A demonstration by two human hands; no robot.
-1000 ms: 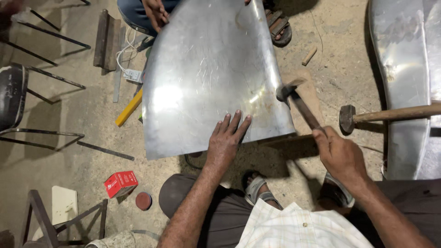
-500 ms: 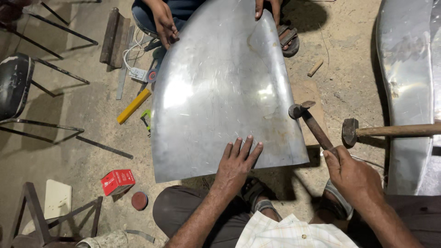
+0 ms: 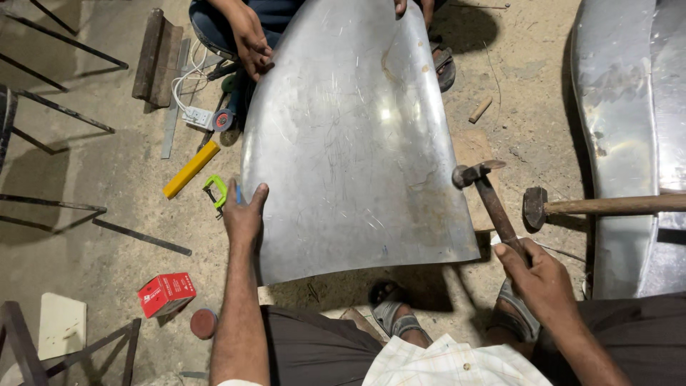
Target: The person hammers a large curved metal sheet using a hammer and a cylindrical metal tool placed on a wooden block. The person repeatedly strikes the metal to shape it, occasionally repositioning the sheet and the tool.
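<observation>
One view is all I have, the head camera looking straight down. The curved metal sheet [image 3: 350,136] lies across the dirt floor [image 3: 107,214] with its long axis running away from me, its narrower far end toward another person and its wider near edge just ahead of my knees. It bows upward along the middle, and its near edge curves from left to right.

My left hand [image 3: 244,214] grips the sheet's left edge near the near corner, thumb lying on the top face, the other fingers wrapped around the rim. Just outside those fingers lie a green clamp [image 3: 214,191] and a yellow bar [image 3: 191,169], so the room on that side is tight.

My right hand [image 3: 537,275] is clenched around the handle of a hammer [image 3: 486,193], whose head sits at the sheet's right edge, ahead of my knuckles; I cannot tell whether it touches the metal. Just to the right of that head lies a second hammer [image 3: 572,206], its wooden handle running off to the right over another metal panel [image 3: 622,107].

At the far end, another person's hand [image 3: 250,39] holds the sheet's left far corner. A red box [image 3: 166,293] sits well behind my left fingers, beside my forearm.
</observation>
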